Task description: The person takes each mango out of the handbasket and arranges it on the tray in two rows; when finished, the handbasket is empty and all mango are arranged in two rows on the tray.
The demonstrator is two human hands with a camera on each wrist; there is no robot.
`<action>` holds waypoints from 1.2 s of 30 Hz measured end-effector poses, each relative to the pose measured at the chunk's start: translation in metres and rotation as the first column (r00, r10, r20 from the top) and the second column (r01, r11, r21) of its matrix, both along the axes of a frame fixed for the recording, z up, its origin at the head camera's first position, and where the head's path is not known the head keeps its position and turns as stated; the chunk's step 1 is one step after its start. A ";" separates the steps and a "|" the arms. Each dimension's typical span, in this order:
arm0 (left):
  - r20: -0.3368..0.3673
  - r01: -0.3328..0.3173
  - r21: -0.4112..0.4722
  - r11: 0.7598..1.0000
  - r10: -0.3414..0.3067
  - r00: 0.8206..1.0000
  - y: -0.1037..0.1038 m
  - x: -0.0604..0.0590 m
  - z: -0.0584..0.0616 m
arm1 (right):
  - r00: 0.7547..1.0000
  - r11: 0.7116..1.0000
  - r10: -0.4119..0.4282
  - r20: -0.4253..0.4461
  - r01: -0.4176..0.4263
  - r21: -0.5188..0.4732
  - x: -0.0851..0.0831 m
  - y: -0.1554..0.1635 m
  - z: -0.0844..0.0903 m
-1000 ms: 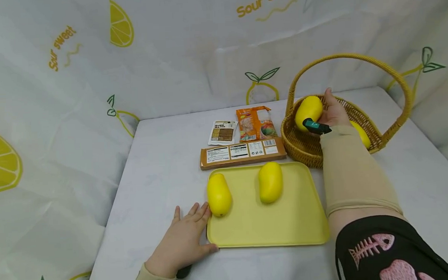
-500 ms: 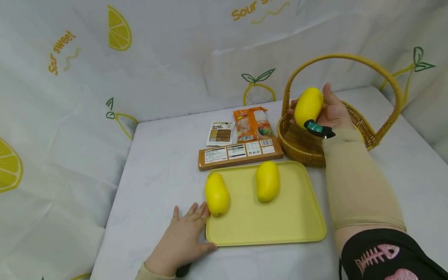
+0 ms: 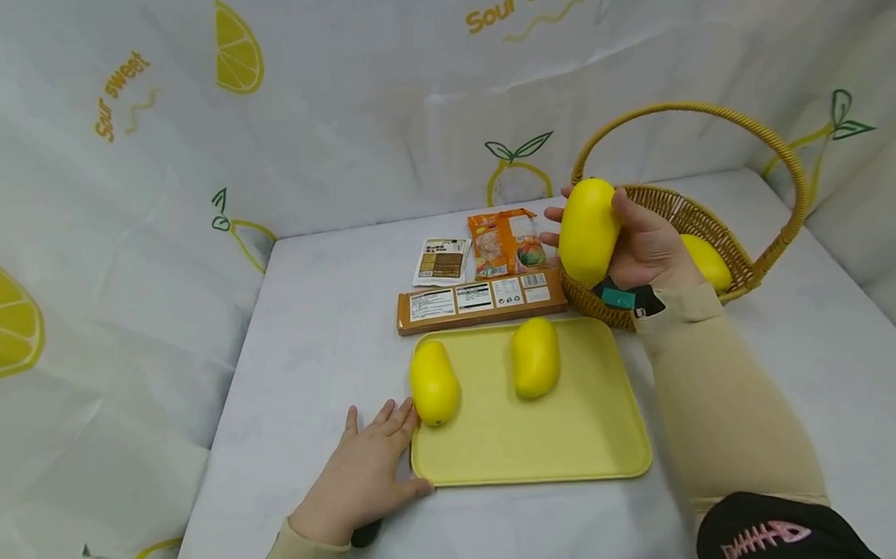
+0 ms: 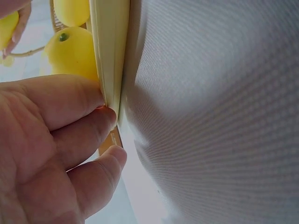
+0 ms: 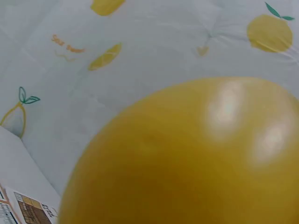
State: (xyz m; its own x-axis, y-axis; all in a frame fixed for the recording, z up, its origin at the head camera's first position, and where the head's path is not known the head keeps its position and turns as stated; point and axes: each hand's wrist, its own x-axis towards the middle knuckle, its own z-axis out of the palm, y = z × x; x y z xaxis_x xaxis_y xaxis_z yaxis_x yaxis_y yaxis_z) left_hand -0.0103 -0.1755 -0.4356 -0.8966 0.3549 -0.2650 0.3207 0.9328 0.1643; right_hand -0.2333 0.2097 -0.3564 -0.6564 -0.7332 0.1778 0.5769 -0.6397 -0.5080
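Note:
In the head view my right hand holds a yellow mango above the left rim of the wicker basket. Its thumb and fingers curl around the fruit, which fills much of the right wrist view. Another mango lies inside the basket, partly hidden by that wrist. My left hand rests with spread, straight fingers at the left edge of the yellow tray; in the left wrist view the fingertips touch the tray's side. On the tray lie a left mango and a middle mango.
Behind the tray lies a long brown box. Beyond it are a small white packet and an orange packet. The basket's tall handle arches over the right side. A lemon-printed white cloth hangs behind the table.
My right hand has lifted the mango from inside the basket and brought it left and toward me, over the basket's rim. The left hand stays at the tray.

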 end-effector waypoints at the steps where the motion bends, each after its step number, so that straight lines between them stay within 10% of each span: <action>1: -0.003 0.001 0.000 1.000 -0.001 1.000 0.000 0.000 -0.001 | 1.000 1.000 0.016 -0.016 -0.017 -0.014 0.004 -0.004 -0.001; 16: -0.011 -0.002 0.002 1.000 0.002 1.000 -0.001 -0.003 -0.007 | 0.993 0.996 0.020 -0.117 -0.010 0.083 0.079 -0.071 -0.035; 36: 0.011 -0.009 -0.003 1.000 0.009 1.000 -0.001 -0.003 -0.005 | 0.997 0.934 -0.076 0.025 0.063 0.351 0.150 -0.115 -0.094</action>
